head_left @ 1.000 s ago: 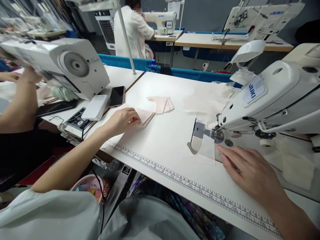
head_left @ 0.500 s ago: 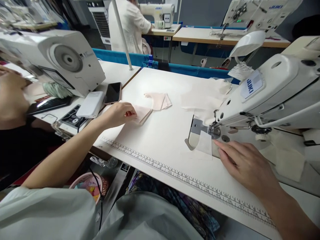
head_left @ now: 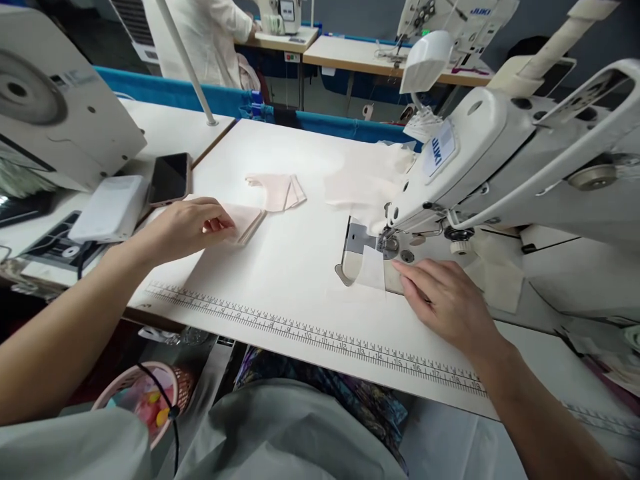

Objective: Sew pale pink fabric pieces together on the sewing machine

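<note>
Below, pink basket [head_left: 131,390] holds small colourful items; hands on fabric.

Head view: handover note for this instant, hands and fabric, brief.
Left hand: fingers resting on the stack of pink fabric pieces at the table's left side; no grip visible.
Right hand: flat on the white piece beside the presser foot of the sewing machine.
Folded pink piece lies apart, behind the stack.
Done: white piece placed at the needle.
Left: stitching can't be judged; the stack is unfed.

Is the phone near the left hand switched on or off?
It looks off: the phone lies flat with a dark, blank screen beside the left hand.
</note>
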`<state>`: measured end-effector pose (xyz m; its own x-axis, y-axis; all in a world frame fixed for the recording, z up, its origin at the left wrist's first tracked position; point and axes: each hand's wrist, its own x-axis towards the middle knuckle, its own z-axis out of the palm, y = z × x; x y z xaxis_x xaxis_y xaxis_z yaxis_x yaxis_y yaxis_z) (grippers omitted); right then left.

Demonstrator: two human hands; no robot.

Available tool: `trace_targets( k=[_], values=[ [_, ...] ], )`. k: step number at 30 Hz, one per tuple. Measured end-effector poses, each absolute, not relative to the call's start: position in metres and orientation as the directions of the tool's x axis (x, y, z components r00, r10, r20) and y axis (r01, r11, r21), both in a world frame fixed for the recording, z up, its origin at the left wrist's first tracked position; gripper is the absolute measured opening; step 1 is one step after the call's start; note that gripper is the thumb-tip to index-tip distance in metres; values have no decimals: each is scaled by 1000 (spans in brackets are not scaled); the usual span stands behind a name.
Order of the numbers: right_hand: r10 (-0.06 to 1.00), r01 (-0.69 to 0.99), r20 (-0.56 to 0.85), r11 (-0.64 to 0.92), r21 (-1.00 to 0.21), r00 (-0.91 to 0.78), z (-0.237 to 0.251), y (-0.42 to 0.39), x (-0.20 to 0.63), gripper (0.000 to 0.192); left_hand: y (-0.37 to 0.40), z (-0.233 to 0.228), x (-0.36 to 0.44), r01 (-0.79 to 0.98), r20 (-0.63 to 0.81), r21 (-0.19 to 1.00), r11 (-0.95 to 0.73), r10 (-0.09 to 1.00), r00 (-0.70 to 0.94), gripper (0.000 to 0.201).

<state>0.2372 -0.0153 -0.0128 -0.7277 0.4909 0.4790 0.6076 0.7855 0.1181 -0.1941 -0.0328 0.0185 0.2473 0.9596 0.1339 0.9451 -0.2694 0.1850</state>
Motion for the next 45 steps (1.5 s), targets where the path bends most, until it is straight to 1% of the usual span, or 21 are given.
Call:
trace_targets(
  k=[3, 7, 9, 11, 14, 15, 17, 19, 20, 23, 25, 26, 28, 30, 32, 37, 39, 42, 45],
  values=[
    [496, 613, 477, 781, 122, -726, -13, -16, 238, 28, -33, 17, -195, 936, 154, 186, -300, 949, 274, 46],
    [493, 609, 475, 783, 123, -729, -13, -16, 239, 27, -34, 17, -193, 938, 170, 174, -301, 947, 273, 42],
    [492, 609, 476, 783, 123, -729, -13, -16, 239, 26, -33, 18, -193, 943, 157, 189, -274, 956, 247, 44],
    [490, 608, 479, 784, 124, -729, -12, -16, 239, 26, -31, 20, -193, 953, 126, 223, -206, 975, 181, 45],
    [484, 605, 480, 786, 130, -732, -12, -16, 239, 26, -27, 25, -196, 946, 40, 321, -37, 999, 26, 44],
    [483, 604, 480, 786, 132, -732, -12, -16, 239, 25, -27, 26, -197, 924, -2, 382, 11, 1000, -11, 44],
    [487, 608, 477, 783, 133, -732, -12, -16, 239, 26, -28, 28, -195, 851, -74, 522, 54, 997, -18, 43],
    [495, 612, 471, 780, 131, -731, -12, -16, 239, 27, -33, 28, -186, 765, -113, 642, 52, 993, 28, 41],
    [498, 613, 467, 779, 128, -730, -12, -16, 239, 28, -38, 27, -178, 730, -117, 682, 47, 992, 46, 40],
    [499, 612, 465, 782, 122, -731, -12, -17, 239, 28, -54, 20, -145, 670, -94, 741, 32, 994, 57, 35],
    [498, 610, 466, 783, 121, -731, -12, -17, 239, 27, -67, 14, -120, 663, -26, 748, -30, 997, 75, 30],
    [498, 610, 465, 783, 122, -732, -12, -17, 239, 27, -73, 11, -109, 666, 23, 741, -84, 995, 100, 27],
    [503, 612, 457, 782, 120, -733, -12, -17, 240, 28, -84, 4, -91, 673, 156, 695, -253, 967, 203, 22],
    [513, 615, 449, 781, 112, -732, -12, -18, 240, 30, -94, -2, -81, 677, 274, 602, -423, 906, 323, 17],
    [517, 615, 446, 782, 100, -731, -12, -18, 240, 30, -104, -7, -78, 691, 342, 498, -523, 851, 398, 15],
    [489, 590, 460, 801, 99, -741, -11, -20, 238, 28, -128, -19, -78, 782, 387, 291, -551, 816, 430, 28],
    [491, 585, 451, 806, 88, -745, -11, -21, 237, 31, -134, -22, -75, 809, 395, 236, -538, 814, 427, 33],
    [486, 573, 446, 817, 74, -751, -11, -22, 236, 36, -138, -25, -72, 832, 409, 203, -516, 817, 407, 36],
    [468, 559, 462, 826, 74, -753, -11, -22, 236, 37, -141, -26, -70, 843, 412, 190, -504, 820, 398, 37]
  ],
)
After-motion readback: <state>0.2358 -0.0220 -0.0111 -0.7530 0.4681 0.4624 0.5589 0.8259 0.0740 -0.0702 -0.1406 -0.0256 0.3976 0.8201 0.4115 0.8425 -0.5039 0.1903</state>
